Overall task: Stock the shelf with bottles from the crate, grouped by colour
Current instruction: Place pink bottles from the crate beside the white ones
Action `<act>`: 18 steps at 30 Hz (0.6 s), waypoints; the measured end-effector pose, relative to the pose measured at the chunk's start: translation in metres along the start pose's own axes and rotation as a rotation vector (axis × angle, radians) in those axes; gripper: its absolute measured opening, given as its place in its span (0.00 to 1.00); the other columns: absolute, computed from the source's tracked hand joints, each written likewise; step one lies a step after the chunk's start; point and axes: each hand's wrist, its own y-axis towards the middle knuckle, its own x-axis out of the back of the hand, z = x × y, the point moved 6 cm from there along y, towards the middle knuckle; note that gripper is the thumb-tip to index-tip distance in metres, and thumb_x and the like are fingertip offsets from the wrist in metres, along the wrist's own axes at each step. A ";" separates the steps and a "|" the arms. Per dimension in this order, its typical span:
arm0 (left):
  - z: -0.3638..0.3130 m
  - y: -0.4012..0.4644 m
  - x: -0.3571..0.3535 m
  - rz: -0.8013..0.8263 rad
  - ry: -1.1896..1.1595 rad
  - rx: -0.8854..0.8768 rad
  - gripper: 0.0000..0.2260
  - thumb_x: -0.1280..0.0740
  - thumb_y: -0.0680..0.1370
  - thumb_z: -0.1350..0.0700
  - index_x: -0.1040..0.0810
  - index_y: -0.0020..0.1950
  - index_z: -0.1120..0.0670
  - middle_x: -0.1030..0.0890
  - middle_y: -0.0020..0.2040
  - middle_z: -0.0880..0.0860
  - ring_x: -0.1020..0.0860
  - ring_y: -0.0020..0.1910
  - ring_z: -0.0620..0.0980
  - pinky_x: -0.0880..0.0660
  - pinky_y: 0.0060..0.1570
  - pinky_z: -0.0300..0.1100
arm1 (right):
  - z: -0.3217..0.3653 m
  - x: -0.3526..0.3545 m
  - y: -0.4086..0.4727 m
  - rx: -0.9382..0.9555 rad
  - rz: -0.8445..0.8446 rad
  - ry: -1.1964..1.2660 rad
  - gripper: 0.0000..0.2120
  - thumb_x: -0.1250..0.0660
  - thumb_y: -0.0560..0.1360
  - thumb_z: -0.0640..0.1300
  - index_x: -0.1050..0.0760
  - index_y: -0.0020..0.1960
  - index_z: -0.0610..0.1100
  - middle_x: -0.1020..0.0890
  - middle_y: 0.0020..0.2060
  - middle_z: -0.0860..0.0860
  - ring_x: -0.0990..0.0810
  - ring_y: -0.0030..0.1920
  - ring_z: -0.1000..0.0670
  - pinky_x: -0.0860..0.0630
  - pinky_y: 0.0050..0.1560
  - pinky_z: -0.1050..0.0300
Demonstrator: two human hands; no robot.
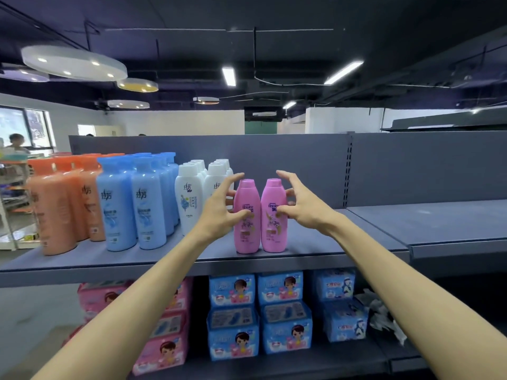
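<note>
On the grey shelf (pixel 315 242) the bottles stand upright in colour groups. Furthest left are the orange bottles (pixel 59 212), whose labels are too blurred to read. Beside them stand the blue bottles (pixel 134 207), each with two large Chinese characters printed near the shoulder, then the white bottles (pixel 192 198) with the same mark. Next comes a pair of pink bottles, touching side by side, both labelled "Rejoice".

The left hand (pixel 219 207) has spread, bent fingers, its thumb tip against the front of the left pink bottle (pixel 246 218). The right hand (pixel 300 204) mirrors it, with spread, curled fingers and its thumb at the side of the right pink bottle (pixel 274 216). Whether either hand really grips, I cannot tell.

On the shelf below sit pink packs (pixel 164 344) at the left and blue packs (pixel 260 311) with a cartoon face to their right; their small print is unreadable.
</note>
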 end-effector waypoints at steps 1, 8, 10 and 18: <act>0.002 -0.002 -0.001 -0.022 0.001 0.019 0.34 0.24 0.71 0.62 0.35 0.72 0.45 0.22 0.52 0.52 0.21 0.49 0.44 0.23 0.43 0.30 | -0.003 -0.001 -0.001 -0.012 0.001 0.030 0.39 0.33 0.77 0.34 0.48 0.77 0.60 0.23 0.56 0.51 0.17 0.54 0.51 0.21 0.59 0.46; 0.003 -0.046 -0.018 -0.347 0.504 0.118 0.26 0.24 0.70 0.51 0.32 0.63 0.52 0.24 0.54 0.50 0.23 0.51 0.52 0.27 0.43 0.45 | -0.020 -0.012 -0.006 -0.089 0.053 0.067 0.36 0.35 0.75 0.30 0.43 0.75 0.54 0.20 0.57 0.47 0.18 0.56 0.49 0.21 0.59 0.44; 0.001 -0.052 -0.028 -0.346 0.539 0.144 0.25 0.25 0.71 0.52 0.33 0.62 0.53 0.26 0.54 0.51 0.22 0.50 0.53 0.26 0.43 0.47 | -0.023 -0.015 -0.007 -0.091 0.066 0.064 0.32 0.33 0.75 0.31 0.40 0.73 0.50 0.20 0.57 0.47 0.19 0.57 0.49 0.20 0.57 0.46; 0.004 -0.050 -0.036 -0.348 0.506 0.173 0.24 0.25 0.71 0.52 0.34 0.60 0.55 0.27 0.53 0.52 0.23 0.49 0.55 0.23 0.45 0.50 | -0.031 -0.004 -0.005 -0.075 0.064 -0.022 0.25 0.31 0.76 0.35 0.35 0.68 0.48 0.20 0.56 0.49 0.20 0.57 0.49 0.21 0.59 0.45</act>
